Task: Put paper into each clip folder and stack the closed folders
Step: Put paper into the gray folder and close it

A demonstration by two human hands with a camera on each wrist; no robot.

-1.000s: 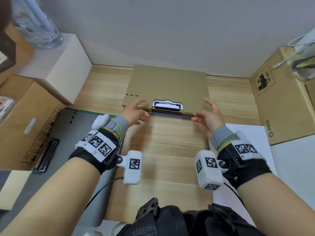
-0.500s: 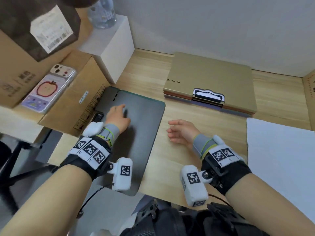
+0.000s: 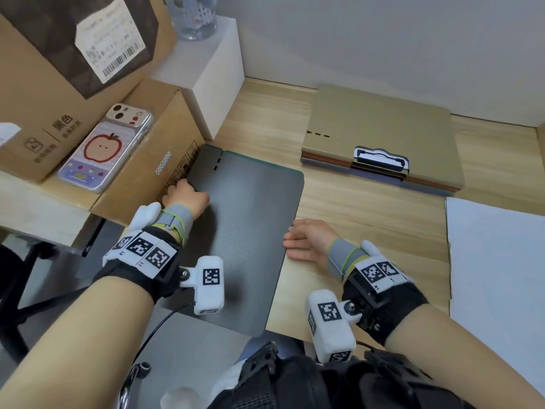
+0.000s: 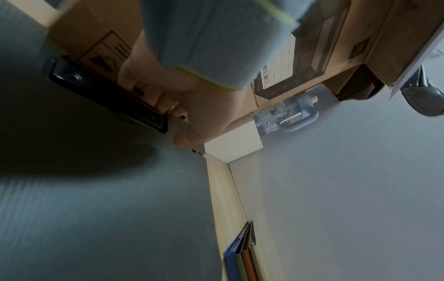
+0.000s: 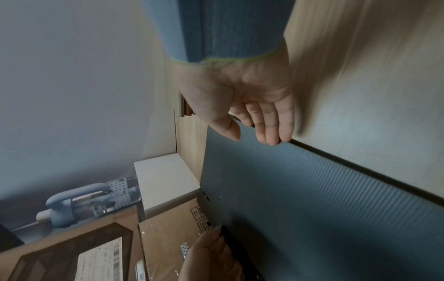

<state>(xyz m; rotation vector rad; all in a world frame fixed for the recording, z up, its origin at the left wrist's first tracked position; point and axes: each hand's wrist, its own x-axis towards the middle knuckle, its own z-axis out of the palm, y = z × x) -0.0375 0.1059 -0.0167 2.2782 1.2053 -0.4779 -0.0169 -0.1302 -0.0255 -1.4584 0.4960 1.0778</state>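
Now the left hand (image 3: 185, 196) curls its grip round the dark folder (image 3: 247, 231)'s clip (image 4: 108, 95). Right hand (image 3: 309, 240), fingers spread flat, rests at the folder's opposite edge on the desk (image 3: 368, 225).

Plain grey wall (image 3: 383, 39), light wooden desk (image 3: 354, 208), cardboard boxes (image 3: 141, 178)

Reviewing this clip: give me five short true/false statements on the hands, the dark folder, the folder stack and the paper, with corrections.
1. The left hand grips the dark folder at its clip edge. True.
2. The right hand holds paper. False: it lies open at the folder's edge.
3. The stack has a tan folder on top. True.
4. The dark folder lies on the stack. False: apart.
5. The white paper lies right of the right hand. True.
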